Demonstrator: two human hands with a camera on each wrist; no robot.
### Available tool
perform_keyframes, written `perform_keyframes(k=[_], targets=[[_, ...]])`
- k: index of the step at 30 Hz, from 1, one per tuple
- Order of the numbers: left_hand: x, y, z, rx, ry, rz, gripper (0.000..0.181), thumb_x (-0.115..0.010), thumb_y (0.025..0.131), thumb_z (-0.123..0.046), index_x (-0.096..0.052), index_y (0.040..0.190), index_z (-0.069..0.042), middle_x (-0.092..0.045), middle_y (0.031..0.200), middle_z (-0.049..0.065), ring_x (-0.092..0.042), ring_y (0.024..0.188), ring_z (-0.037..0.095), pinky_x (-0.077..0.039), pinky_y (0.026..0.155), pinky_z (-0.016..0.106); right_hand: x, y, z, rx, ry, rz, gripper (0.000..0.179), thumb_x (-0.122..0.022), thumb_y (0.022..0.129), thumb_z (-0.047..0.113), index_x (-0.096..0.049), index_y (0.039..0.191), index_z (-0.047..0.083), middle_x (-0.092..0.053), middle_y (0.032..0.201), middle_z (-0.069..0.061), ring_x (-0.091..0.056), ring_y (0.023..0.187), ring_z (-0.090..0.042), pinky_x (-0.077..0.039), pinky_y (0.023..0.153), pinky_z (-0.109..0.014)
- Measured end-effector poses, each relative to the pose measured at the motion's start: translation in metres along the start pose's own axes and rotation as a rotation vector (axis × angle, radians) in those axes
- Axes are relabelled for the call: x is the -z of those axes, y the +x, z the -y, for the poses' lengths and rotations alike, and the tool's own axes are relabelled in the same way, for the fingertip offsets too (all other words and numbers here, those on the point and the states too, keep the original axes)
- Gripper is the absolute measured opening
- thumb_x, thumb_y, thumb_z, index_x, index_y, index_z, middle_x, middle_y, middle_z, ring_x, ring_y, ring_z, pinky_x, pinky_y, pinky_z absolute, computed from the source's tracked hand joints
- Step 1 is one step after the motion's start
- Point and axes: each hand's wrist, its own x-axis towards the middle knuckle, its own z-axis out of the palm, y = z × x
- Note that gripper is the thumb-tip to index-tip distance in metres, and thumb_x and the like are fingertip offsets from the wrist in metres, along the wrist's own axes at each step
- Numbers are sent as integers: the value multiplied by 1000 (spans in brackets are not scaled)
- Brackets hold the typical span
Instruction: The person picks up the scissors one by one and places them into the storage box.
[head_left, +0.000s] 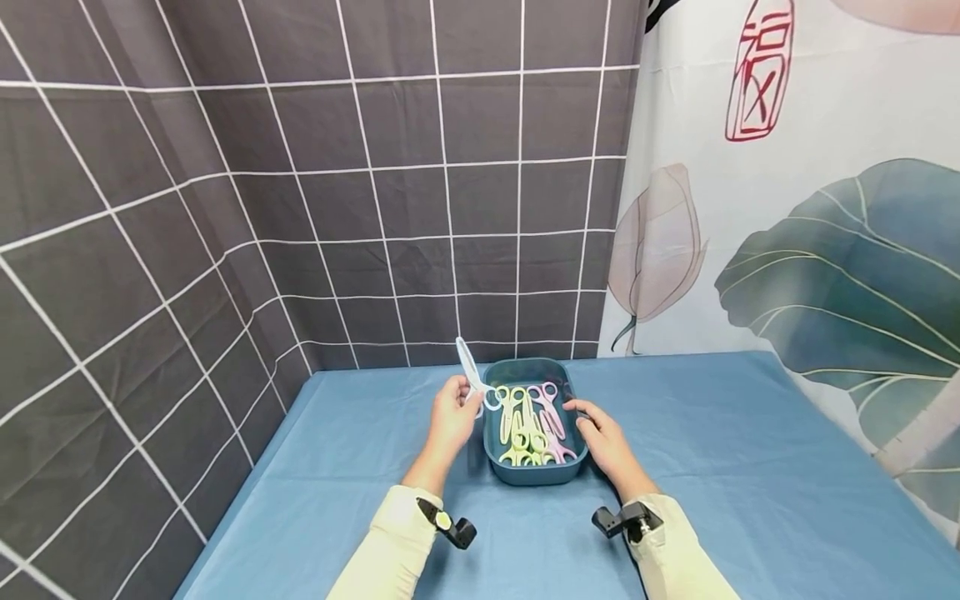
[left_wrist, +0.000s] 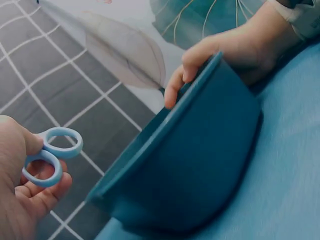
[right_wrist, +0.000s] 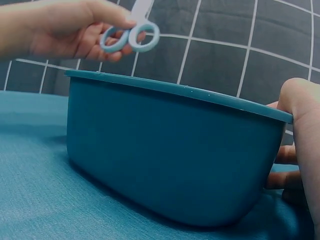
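Observation:
My left hand (head_left: 453, 408) pinches a pair of light blue scissors (head_left: 468, 362) between thumb and fingers, close to the finger loops. The blades point up and away, and the loops hang by the left rim of a dark teal plastic basin (head_left: 534, 476). My right hand (head_left: 606, 439) grips the basin's right side; in the left wrist view a finger (left_wrist: 172, 90) hooks over the rim, while other fingers (right_wrist: 286, 180) lie along the outer wall in the right wrist view. Inside the basin lie several yellow-green scissors (head_left: 506, 417) and pink scissors (head_left: 552, 419), overlapping one another.
The basin stands on a blue cloth (head_left: 720, 467) covering the table. A dark grey curtain with a white grid (head_left: 405, 208) hangs behind and to the left. At the right hangs a white cloth with leaf prints (head_left: 697, 217). Each wrist wears a small black camera mount (head_left: 628, 522).

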Motion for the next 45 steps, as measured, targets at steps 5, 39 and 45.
perform_keyframes(k=[5, 39, 45], targets=[[-15, 3, -9, 27, 72, 122, 12, -66, 91, 1, -63, 101, 6, -68, 86, 15, -62, 71, 12, -54, 64, 26, 2, 0, 0, 1, -7, 3, 33, -47, 101, 10, -67, 126, 18, -53, 90, -7, -52, 92, -26, -39, 84, -41], [-86, -5, -13, 218, 480, 387, 36, -78, 89, -11, -51, 64, -11, -44, 58, -3, -49, 54, 11, -41, 49, 21, 1, 1, -2, 27, 3, -9, 31, -50, 100, 9, -69, 124, 16, -63, 110, -10, -55, 100, -27, -42, 86, -40], [-91, -7, -8, 329, 420, 412, 33, -74, 93, -12, -56, 66, -8, -56, 54, 1, -63, 44, 13, -53, 46, 24, 0, 1, -3, 27, 16, -12, 31, -50, 100, 9, -69, 124, 17, -54, 85, -6, -52, 81, -23, -41, 78, -38]])
